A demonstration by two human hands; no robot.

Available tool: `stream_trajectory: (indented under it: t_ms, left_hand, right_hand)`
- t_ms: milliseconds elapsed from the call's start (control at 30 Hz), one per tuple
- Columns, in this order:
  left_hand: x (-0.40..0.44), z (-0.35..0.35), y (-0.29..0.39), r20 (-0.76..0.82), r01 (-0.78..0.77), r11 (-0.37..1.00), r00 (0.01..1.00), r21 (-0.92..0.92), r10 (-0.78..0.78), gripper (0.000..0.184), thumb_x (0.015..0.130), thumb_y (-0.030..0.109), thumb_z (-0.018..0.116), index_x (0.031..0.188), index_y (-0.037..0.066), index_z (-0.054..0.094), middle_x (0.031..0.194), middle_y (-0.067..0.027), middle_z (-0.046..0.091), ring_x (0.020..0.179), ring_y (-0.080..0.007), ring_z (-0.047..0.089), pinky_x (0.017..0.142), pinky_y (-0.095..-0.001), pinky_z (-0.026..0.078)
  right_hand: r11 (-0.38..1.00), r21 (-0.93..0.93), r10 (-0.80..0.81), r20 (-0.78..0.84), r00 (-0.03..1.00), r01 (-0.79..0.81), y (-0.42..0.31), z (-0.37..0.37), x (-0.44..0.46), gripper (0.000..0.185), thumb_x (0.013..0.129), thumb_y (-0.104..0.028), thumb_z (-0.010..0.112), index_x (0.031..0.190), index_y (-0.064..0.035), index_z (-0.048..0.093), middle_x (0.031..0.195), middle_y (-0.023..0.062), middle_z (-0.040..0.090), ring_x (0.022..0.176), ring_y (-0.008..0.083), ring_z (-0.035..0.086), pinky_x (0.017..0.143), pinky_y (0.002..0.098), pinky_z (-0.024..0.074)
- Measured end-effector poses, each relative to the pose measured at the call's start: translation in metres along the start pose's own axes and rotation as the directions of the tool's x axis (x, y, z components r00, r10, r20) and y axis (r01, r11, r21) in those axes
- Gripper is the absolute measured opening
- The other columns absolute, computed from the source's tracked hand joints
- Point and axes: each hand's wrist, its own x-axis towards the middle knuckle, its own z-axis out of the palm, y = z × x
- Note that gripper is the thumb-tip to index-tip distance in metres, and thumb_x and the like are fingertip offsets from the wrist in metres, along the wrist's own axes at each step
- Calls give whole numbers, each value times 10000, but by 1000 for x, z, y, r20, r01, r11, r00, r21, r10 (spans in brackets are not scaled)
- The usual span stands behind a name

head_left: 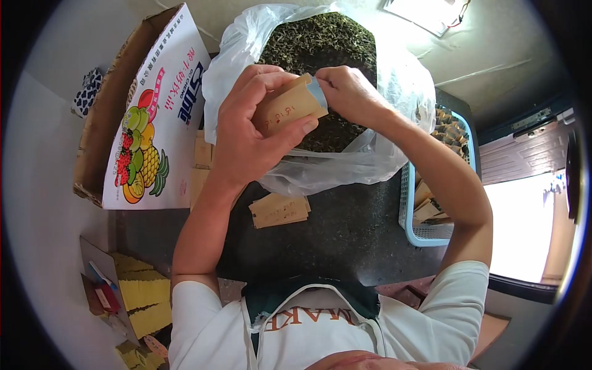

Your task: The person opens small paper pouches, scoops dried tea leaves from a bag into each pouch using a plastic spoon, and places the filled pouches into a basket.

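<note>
My left hand (pixel 253 120) is wrapped around a small brown paper envelope (pixel 287 112) with red handwritten marks, its thumb along the lower edge. The envelope's mouth points right, and a pale bluish patch shows there; I cannot tell whether it is the inside or a separate piece. Closed at that mouth is my right hand (pixel 353 95), its fingertips pinched together on something too hidden to name. Both hands are above a clear plastic bag (pixel 394 145) full of dark, dried, leafy material (pixel 317 40). Below the bag, a few flat marked envelopes (pixel 279 210) lie on the dark table (pixel 320 237).
At left stands an open cardboard box (pixel 154 117) with fruit pictures. More brown envelopes (pixel 203 151) lie beside it. A light blue plastic basket (pixel 408 203) at right holds many brown packets. Yellow bundles (pixel 143 290) sit low at left. A bright lamp (pixel 425 13) is at the top.
</note>
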Motion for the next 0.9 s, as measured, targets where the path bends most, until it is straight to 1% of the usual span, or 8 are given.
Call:
stream_trajectory:
  t_ms: [33, 67, 133, 167, 367, 567, 667, 900]
  left_hand:
    - [0, -2, 0, -3, 0, 1000, 1000, 0, 0, 404, 713, 85, 822, 1061, -4, 637, 1054, -91, 599, 931, -192, 597, 822, -298, 496]
    - [-1, -3, 0, -7, 1, 1000, 1000, -1, -1, 410, 713, 88, 822, 1066, -6, 636, 1053, -92, 599, 931, -192, 595, 823, -298, 493]
    - [-1, -6, -1, -1, 3, 1000, 1000, 11, -3, 405, 716, 89, 820, 1063, -6, 636, 1047, -90, 598, 931, -191, 594, 826, -296, 491]
    - [-1, -8, -2, 7, 4, 1000, 1000, 20, -4, 400, 718, 91, 818, 1061, -6, 635, 1042, -89, 597, 930, -189, 593, 829, -295, 488]
    - [-3, -7, -8, -24, 41, 999, 999, 28, -40, 387, 735, 113, 813, 1057, -2, 631, 1026, -84, 594, 917, -183, 593, 824, -298, 488]
    - [-1, -2, -13, -16, 52, 996, 999, 78, -51, 392, 749, 144, 815, 1062, 3, 625, 1028, -83, 604, 914, -199, 616, 799, -322, 512]
    - [2, 4, -12, -25, 72, 988, 997, 134, -70, 400, 753, 179, 814, 1067, 10, 631, 1034, -83, 612, 924, -210, 633, 788, -341, 528]
    - [8, 18, -13, -14, 111, 975, 994, 191, -110, 430, 753, 272, 814, 1077, 42, 648, 1036, -74, 616, 922, -215, 647, 785, -348, 536]
  right_hand:
    - [997, 72, 7, 4, 1000, -7, 3, 8, 4, 310, 925, -260, 527, 925, -12, 713, 772, 179, 681, 682, 302, 670, 678, 399, 531]
    - [997, 71, 4, 6, 1000, -5, 6, 13, 7, 310, 925, -260, 527, 925, -12, 713, 772, 179, 681, 682, 302, 670, 678, 399, 531]
    - [935, 324, 134, 48, 990, -143, 8, 17, 13, 311, 927, -274, 550, 910, -9, 712, 722, 110, 661, 637, 192, 641, 644, 331, 527]
    - [917, 360, 160, 73, 984, -175, 10, 14, 14, 303, 937, -281, 563, 910, -15, 707, 695, 44, 623, 614, 103, 594, 596, 265, 502]
    - [892, 430, 135, 36, 990, -137, 15, -18, 7, 286, 1001, -304, 495, 958, -73, 658, 723, -38, 541, 638, 57, 531, 553, 212, 435]
    - [881, 472, 48, -42, 998, -22, 3, -60, -17, 294, 1029, -321, 491, 965, -83, 652, 706, -42, 521, 612, 57, 473, 548, 210, 389]
    - [856, 517, 33, -17, 999, -20, 0, -76, -26, 332, 1016, -319, 480, 994, -43, 664, 736, -22, 538, 654, 63, 505, 589, 228, 415]
    - [883, 466, 34, 49, 998, -53, -16, -79, -38, 343, 1013, -333, 482, 959, -50, 668, 719, -31, 533, 642, 67, 505, 593, 227, 411]
